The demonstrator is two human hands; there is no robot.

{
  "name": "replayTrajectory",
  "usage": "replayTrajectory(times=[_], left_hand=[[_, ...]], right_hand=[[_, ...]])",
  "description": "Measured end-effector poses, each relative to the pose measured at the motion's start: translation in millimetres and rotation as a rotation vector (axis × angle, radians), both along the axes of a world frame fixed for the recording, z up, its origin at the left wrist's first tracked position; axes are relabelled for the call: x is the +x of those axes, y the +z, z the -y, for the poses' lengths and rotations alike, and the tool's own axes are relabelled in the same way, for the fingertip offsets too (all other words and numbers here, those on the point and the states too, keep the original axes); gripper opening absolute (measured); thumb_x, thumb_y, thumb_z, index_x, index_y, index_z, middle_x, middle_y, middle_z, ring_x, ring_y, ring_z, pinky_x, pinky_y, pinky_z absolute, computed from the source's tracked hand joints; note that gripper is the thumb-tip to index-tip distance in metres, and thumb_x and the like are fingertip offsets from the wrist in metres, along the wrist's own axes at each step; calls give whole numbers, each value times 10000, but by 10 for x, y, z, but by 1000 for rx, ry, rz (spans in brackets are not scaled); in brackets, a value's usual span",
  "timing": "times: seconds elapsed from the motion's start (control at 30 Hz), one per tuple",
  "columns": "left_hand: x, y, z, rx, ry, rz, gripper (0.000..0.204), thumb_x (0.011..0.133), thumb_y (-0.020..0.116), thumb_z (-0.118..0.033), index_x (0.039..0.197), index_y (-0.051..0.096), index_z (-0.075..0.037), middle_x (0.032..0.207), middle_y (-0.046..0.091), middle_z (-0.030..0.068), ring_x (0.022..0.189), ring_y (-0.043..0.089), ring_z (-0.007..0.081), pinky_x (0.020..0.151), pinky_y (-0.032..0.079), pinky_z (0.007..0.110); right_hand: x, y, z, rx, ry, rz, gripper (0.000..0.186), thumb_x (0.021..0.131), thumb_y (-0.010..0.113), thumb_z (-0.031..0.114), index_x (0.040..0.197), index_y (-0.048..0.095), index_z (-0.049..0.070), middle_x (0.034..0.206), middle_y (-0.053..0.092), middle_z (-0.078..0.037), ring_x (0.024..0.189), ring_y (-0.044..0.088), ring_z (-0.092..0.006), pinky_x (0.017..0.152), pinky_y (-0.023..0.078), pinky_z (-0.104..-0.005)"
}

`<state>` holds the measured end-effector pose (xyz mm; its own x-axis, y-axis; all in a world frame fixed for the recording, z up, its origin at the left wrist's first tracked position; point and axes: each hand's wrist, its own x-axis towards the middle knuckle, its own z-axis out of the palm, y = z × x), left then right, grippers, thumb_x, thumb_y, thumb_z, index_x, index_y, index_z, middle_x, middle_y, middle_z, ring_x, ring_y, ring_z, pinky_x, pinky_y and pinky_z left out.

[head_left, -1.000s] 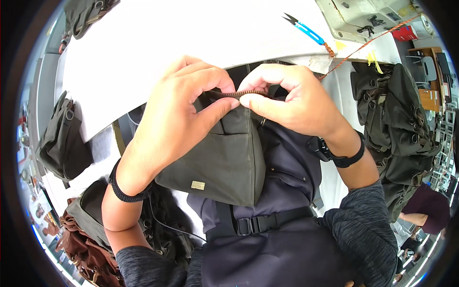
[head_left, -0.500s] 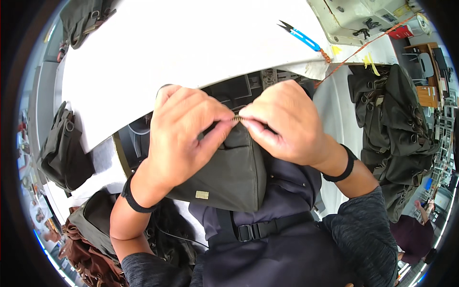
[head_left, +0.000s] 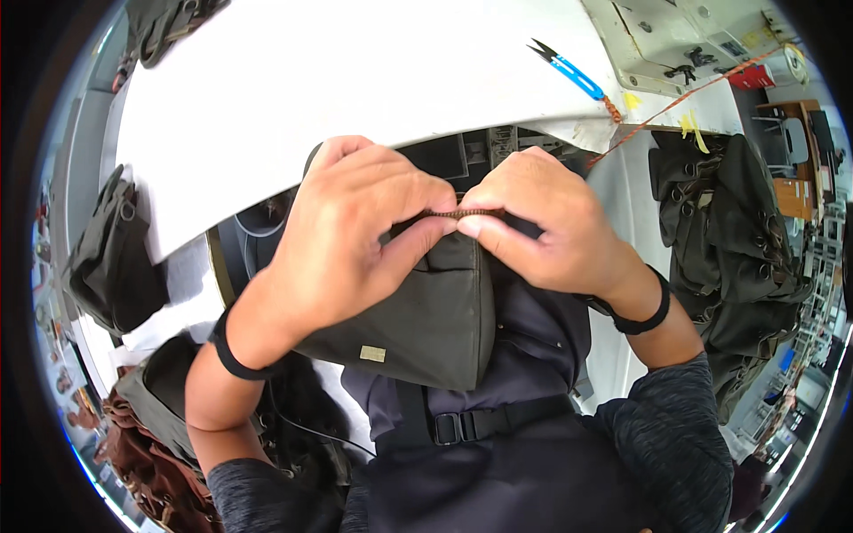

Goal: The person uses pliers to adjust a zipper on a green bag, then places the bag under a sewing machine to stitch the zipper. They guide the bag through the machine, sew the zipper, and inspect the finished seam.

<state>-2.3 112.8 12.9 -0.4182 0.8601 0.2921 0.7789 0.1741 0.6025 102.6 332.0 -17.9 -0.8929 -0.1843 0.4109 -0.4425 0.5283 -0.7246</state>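
White tabletop (head_left: 355,71) beyond, my left hand (head_left: 360,226) and right hand (head_left: 544,218) pinch a ridged crosswise zipper (head_left: 458,213), its smooth dark bag (head_left: 426,324) hanging below.

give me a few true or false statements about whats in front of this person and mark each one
1. The left hand and right hand both pinch the zipper of a dark green bag. True.
2. The snips on the white table have red handles. False: the snips have blue handles.
3. A small pale label sits low on the dark green bag. True.
4. Both wrists are bare. False: each has a black band around it.
5. The reddish-brown pile is on the picture's right side. False: the reddish-brown pile is at the lower left.
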Motion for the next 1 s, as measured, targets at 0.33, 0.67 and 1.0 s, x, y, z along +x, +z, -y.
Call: replayTrajectory(times=[0.33, 0.67, 1.0], left_hand=[[-339, -48, 3, -99, -126, 219, 174, 840, 843, -111, 984, 761, -58, 918, 759, 55, 888, 680, 257, 919, 497, 385], [-527, 20, -44, -282, -196, 448, 201, 924, 789, -175, 1080, 785, -49, 1019, 780, 75, 904, 711, 168, 742, 534, 307], [-828, 202, 741, -621, 15, 1137, 411, 1013, 692, -237, 1362, 673, -20, 1251, 723, 134, 821, 697, 183, 765, 558, 297]], right_hand=[[-82, 32, -117, -462, 51, 659, 161, 996, 714, 167, 959, 736, 13, 803, 675, 23, 742, 558, -41, 680, 459, -233], [-154, 1, -78, -160, 40, 435, 173, 997, 690, 156, 882, 683, 26, 696, 556, 48, 639, 453, -48, 578, 391, -253], [98, 75, 108, -233, 15, 360, 137, 998, 686, 106, 912, 686, 0, 766, 588, -1, 682, 507, -64, 613, 424, -252]])
